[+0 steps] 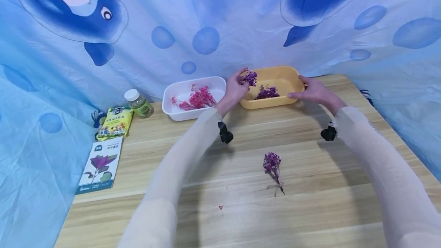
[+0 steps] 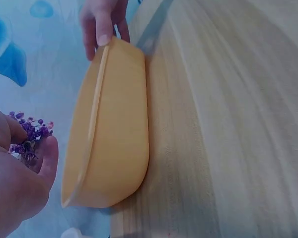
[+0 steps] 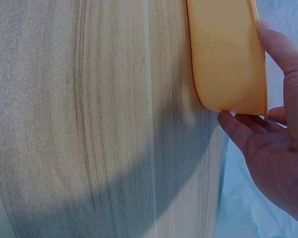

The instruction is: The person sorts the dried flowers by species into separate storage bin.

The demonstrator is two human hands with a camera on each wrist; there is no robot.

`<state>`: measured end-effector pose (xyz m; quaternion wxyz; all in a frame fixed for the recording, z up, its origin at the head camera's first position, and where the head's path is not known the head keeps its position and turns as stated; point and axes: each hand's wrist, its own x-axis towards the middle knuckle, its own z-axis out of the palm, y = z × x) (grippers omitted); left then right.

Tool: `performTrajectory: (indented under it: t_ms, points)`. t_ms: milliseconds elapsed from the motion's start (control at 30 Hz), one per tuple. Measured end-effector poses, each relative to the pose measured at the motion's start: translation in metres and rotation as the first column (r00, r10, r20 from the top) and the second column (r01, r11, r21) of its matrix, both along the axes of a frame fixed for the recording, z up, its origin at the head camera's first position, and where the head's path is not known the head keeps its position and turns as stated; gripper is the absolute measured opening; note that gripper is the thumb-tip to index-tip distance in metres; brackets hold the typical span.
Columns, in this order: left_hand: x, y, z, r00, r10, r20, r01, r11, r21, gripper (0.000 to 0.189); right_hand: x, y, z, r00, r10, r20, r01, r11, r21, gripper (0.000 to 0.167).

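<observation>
My left hand point(image 1: 237, 89) pinches a sprig of purple dried flowers point(image 1: 250, 78) above the left end of a yellow plastic basin point(image 1: 268, 104). More purple dried flowers point(image 1: 267, 92) lie inside that basin. At its right end, my right hand point(image 1: 315, 90) grips the basin, thumb on the front rim and fingers around the end wall, as the right wrist view shows. Nearer the front of the table lies a small purple bunch point(image 1: 272, 162), its stems tied with thin string. In the left wrist view the sprig point(image 2: 30, 136) is partly hidden by the fingers.
Left of the yellow basin stands a white basin point(image 1: 179, 115) holding pink dried flowers point(image 1: 198, 98). Along the table's left side are a lidded jar point(image 1: 140, 104), a yellow packet point(image 1: 116, 123) and a printed leaflet point(image 1: 100, 164). A blue curtain point(image 1: 241, 30) hangs behind the wooden table point(image 1: 155, 144).
</observation>
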<state>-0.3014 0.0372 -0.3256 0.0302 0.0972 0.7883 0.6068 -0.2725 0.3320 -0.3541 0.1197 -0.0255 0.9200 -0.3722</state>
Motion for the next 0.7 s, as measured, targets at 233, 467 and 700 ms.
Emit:
performTrajectory:
  t_ms: [233, 467, 700]
  points:
    - [-0.017, 0.015, -0.002, 0.995, 0.100, 0.001, -0.099, 0.988, -0.116, 0.063, -0.001, -0.004, 0.001, 1.000, 0.000, -0.012, 0.000, 1.000, -0.013, 0.122]
    - [-0.025, 0.021, -0.005, 0.989, 0.151, 0.009, -0.149, 0.982, -0.115, 0.063, -0.002, -0.006, 0.000, 1.000, -0.006, -0.016, 0.005, 0.999, -0.043, 0.121]
    - [-0.031, 0.024, -0.010, 0.985, 0.146, 0.089, -0.149, 0.988, 0.031, 0.060, -0.003, -0.006, 0.002, 1.000, -0.002, -0.025, 0.001, 1.000, -0.027, 0.118]
